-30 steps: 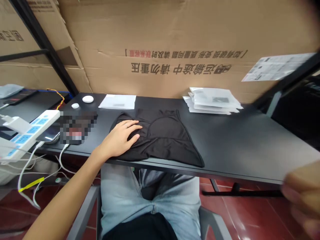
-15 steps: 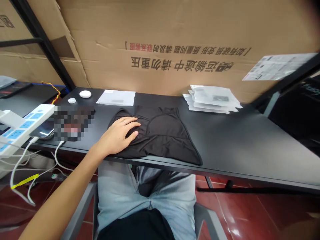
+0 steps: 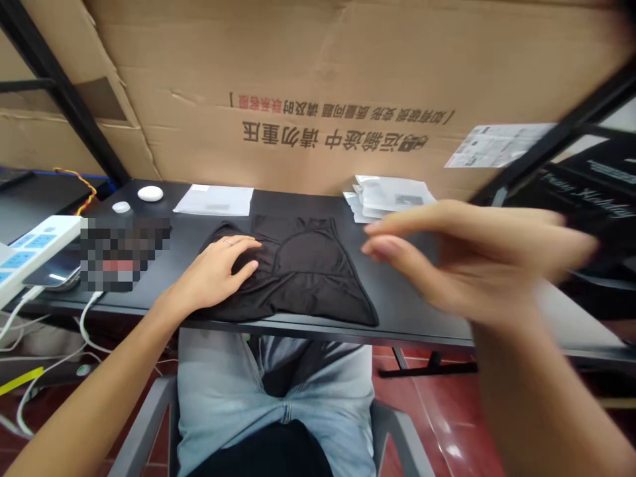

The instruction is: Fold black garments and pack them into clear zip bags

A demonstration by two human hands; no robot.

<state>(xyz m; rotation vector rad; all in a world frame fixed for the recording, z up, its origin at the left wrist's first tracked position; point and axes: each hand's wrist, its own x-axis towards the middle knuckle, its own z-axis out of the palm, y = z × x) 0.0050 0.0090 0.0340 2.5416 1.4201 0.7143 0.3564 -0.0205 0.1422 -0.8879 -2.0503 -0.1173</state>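
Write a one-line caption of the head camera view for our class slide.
The left hand rests on a black fabric garment on a black desk, while the blurred right hand hovers beside it.

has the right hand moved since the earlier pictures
Yes, the right hand has moved left, in from the view's edge, toward the black garment, and now hangs over the black tabletop, in front of the stack of white packets.

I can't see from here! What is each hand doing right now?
Left hand: open, resting on the black garment.
Right hand: open, blurred in the air, holding nothing.
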